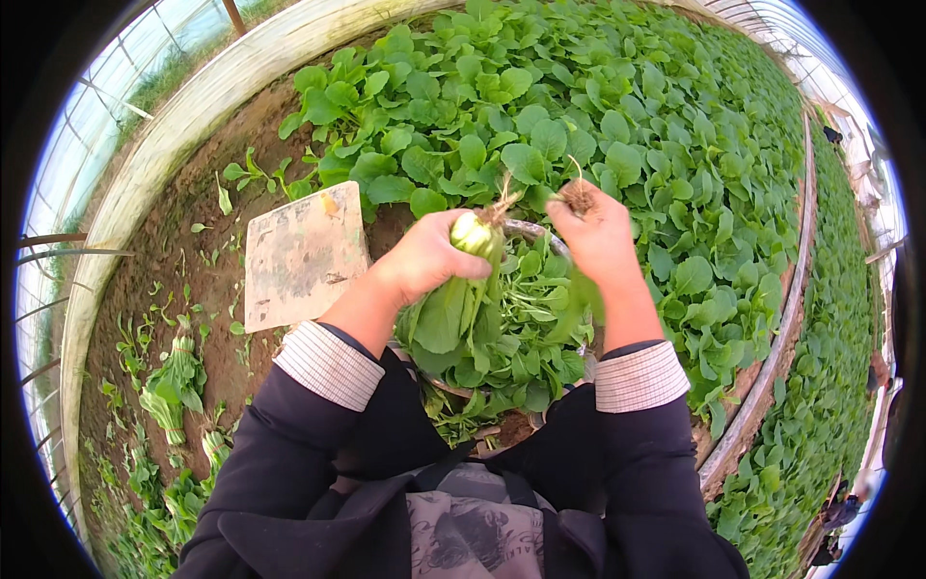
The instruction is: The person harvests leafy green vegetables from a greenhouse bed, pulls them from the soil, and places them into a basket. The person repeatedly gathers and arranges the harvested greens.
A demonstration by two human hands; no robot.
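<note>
My left hand (424,259) is closed round a bunch of leafy greens (449,314), its pale stems and thin roots pointing up and its leaves hanging down. To the right, my right hand (606,236) pinches a leafy green plant (582,301) just below its soil-clotted roots. That plant's leaves dangle blurred under the hand. Below both hands, loose greens (526,318) fill a round container, of which a bit of the rim (526,229) shows behind the bunch. Most of the container is hidden by leaves and by my arms.
A worn, flat square board (299,256) lies on bare soil to the left. Bundled greens (174,386) lie farther left. Dense growing greens (675,145) spread ahead and right, divided by a long pale edging (772,362). Plastic greenhouse walls (116,77) curve round the bed.
</note>
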